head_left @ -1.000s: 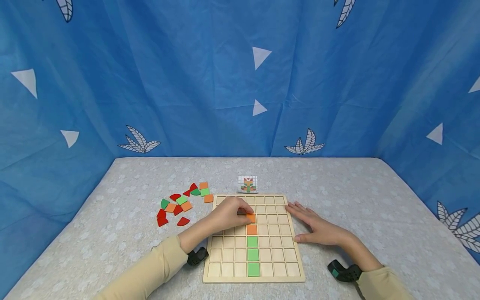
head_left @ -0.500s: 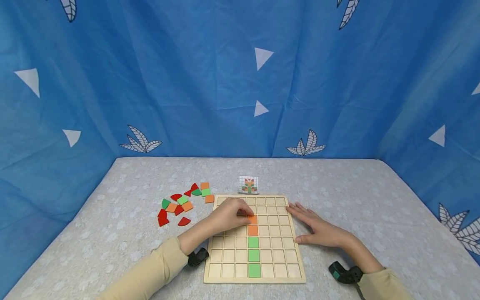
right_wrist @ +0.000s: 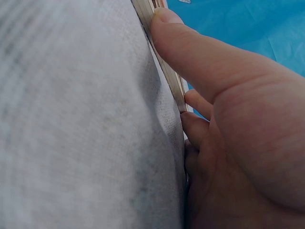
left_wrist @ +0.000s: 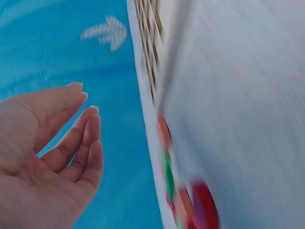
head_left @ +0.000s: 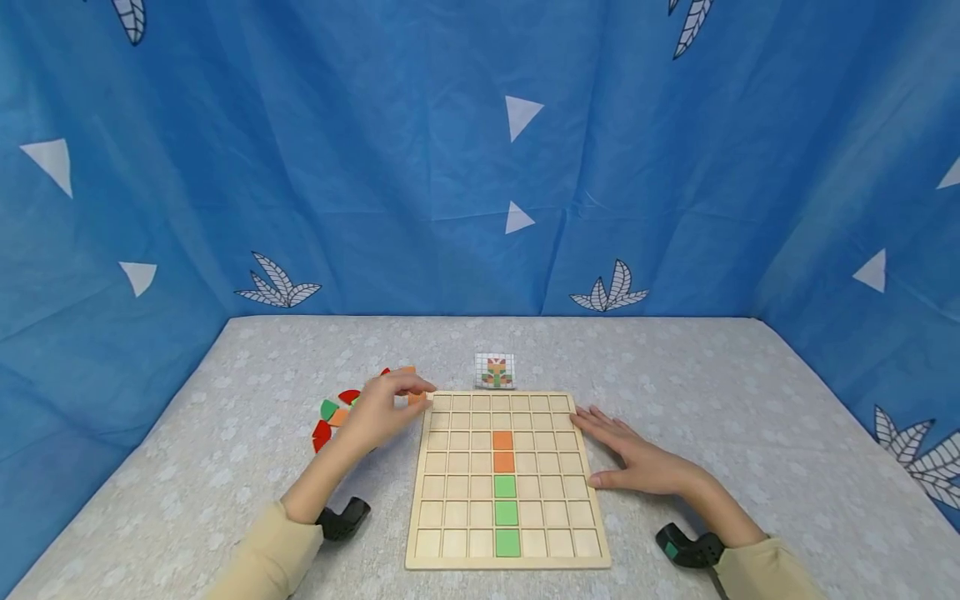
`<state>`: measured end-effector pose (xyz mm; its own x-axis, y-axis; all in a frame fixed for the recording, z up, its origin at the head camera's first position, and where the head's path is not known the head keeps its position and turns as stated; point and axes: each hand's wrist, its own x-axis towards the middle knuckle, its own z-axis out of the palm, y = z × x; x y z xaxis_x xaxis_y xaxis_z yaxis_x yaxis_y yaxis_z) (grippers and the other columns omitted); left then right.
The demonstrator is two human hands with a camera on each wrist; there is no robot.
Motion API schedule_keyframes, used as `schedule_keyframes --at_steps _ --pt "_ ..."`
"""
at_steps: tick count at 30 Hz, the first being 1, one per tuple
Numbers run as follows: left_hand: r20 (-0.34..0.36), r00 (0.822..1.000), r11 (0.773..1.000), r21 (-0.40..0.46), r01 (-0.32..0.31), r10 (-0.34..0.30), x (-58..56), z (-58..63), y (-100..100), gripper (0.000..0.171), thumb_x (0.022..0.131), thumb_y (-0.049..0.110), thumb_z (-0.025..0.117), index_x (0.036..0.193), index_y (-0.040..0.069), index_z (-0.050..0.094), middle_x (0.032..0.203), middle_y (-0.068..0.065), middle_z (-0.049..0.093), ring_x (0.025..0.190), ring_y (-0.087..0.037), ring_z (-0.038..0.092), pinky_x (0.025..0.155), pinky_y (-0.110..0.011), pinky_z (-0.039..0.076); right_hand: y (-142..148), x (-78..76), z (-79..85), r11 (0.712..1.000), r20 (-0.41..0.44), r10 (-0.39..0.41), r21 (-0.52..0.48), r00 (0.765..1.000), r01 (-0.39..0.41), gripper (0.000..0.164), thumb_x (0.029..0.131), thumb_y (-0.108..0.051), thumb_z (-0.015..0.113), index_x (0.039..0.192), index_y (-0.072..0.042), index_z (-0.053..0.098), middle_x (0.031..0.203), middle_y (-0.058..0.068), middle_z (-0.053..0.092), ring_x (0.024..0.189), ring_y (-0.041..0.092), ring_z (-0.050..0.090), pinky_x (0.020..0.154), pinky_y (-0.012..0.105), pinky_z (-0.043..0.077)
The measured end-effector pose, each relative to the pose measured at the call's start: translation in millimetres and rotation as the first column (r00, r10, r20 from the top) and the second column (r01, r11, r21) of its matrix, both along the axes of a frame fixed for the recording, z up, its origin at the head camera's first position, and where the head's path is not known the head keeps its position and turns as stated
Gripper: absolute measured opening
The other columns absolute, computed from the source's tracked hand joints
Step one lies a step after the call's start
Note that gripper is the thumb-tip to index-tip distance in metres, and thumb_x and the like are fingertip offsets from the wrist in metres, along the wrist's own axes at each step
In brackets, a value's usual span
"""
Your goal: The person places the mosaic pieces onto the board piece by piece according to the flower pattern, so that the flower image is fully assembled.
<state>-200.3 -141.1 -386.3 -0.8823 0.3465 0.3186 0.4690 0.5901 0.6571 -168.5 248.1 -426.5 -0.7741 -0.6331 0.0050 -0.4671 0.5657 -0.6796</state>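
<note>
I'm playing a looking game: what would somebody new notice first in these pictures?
Probably the big blue cloth behind the table, with white shapes on it. Then the wooden board between the hands, where two orange squares and three green squares form one column.

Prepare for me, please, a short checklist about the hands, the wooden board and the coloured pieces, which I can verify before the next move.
1. Left hand free: ok, nothing held.
2. Right hand at the board: ok, it touches the right edge.
3. Placed squares in one column: ok, two orange squares above three green squares.
4. All loose pieces visible from the head camera: not ok, the left hand covers some.
5. Placed squares match the picture card: cannot tell, its print is too small.
</note>
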Motion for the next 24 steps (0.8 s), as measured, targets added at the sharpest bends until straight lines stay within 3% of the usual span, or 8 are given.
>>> schedule_keyframes --at_steps 7,11,24 --pt "0.077 0.990 0.992 -0.043 -0.117 0.120 4.2 -14.4 -41 0.019 0.082 0.004 0.071 0.102 0.004 0.071 0.099 -0.009 0.065 0.089 -0.025 0.060 0.075 -0.040 0.051 0 0.4 1.1 1.000 0.000 0.000 -0.002 1.000 0.000 0.082 0.085 -0.035 0.068 0.148 -0.005 0.025 0.152 0.018 0.015 0.137 0.040 0.004 0.102 0.063 0.002" --pt "0.065 0.983 0.981 -0.104 -0.163 0.170 2.7 -21.5 -54 0.021 0.080 0.004 0.073 0.101 0.003 0.071 0.098 -0.010 0.064 0.085 -0.024 0.060 0.073 -0.040 0.050 0 0.8 0.4 1.000 0.007 0.001 -0.002 1.000 -0.001 0.082 0.086 -0.035 0.068 0.148 -0.005 0.025 0.152 0.018 0.014 0.137 0.040 0.004 0.102 0.063 0.002" --pt "0.063 0.985 0.976 -0.162 -0.148 0.160 0.0 -27.1 -64 0.026 0.075 0.003 0.077 0.100 0.001 0.070 0.094 -0.007 0.063 0.086 -0.025 0.058 0.078 -0.043 0.049 -1 0.0 1.8 1.000 0.007 -0.001 -0.002 1.000 0.001 0.082 0.085 -0.035 0.068 0.148 -0.005 0.025 0.152 0.017 0.015 0.137 0.039 0.004 0.102 0.063 0.002"
